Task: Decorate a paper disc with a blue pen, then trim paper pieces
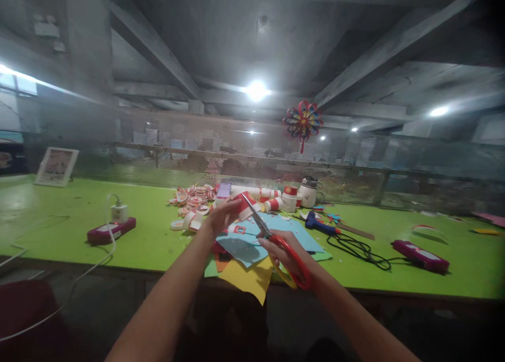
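In the head view, my left hand is closed around a red and white paper cup. My right hand grips a large pair of scissors by its red and yellow handles. The blades point up and to the left, lying across the cup's side; whether they bite into it I cannot tell. Under both hands lie sheets of light blue paper, with a yellow sheet hanging over the table's front edge. Behind the cup stand more red and white paper cups.
A blue glue gun with a black cord lies to the right, near a purple power strip. Another power strip holds a white charger at left. A heap of cut cup pieces and a kettle-like jug are at the back.
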The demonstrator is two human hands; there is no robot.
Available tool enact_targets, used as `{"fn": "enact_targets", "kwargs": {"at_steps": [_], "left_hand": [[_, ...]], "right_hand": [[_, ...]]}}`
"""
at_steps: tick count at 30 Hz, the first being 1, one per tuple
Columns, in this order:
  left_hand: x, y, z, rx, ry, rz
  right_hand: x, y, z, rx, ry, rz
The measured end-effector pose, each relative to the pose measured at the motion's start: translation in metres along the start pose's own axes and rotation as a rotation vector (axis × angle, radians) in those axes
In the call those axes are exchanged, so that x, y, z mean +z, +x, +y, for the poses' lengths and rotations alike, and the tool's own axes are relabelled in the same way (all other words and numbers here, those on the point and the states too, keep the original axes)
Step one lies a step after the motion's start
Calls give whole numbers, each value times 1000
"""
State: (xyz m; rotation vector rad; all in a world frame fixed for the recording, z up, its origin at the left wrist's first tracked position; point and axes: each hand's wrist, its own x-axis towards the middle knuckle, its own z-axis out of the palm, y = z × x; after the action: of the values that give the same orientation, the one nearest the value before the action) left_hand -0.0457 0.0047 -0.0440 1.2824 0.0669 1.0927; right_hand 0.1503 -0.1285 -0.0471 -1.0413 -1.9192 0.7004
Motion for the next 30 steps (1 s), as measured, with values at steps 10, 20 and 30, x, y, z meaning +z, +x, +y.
{"fn": "enact_targets", "kwargs": {"at_steps": [10,20,30], "left_hand": [[4,0,0,15,9,24],[0,-1,2,-8,87,23],[0,-4,7,16,195,53]], "right_hand": [[3,-4,5,23,16,-14],[-2,-3,7,-77,-222,83],[-22,-5,5,-10,-339,68]]}}
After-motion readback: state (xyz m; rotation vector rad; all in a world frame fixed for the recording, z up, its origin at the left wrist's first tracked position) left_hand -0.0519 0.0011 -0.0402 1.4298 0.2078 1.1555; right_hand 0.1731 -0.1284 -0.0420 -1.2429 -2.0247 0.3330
